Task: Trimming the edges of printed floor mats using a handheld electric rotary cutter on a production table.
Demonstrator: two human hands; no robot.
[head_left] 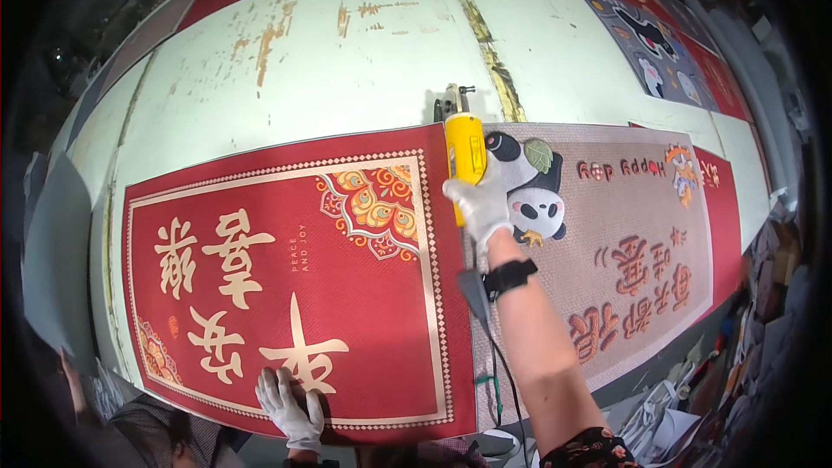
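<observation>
My right hand [484, 204], in a white glove with a black strap at the wrist, is closed around the yellow body of a handheld electric cutter [465, 143]. The cutter's dark metal head points away from me, at the far end of the seam between two mats. To the left lies a red mat [364, 286] with gold lettering and a patterned border. On the right is a greyish-pink mat [607, 225] with panda pictures. My white-gloved left hand [292, 407] rests flat on the red mat's near edge, fingers spread. The blade's contact with the material is hidden.
The mats lie on a pale worktable [347, 69] with worn patches and a yellowish seam. More printed mats [637, 48] lie along its far side. A dark power cord [498, 355] runs beside my right forearm. Scrap pieces [693, 416] are heaped at the lower right.
</observation>
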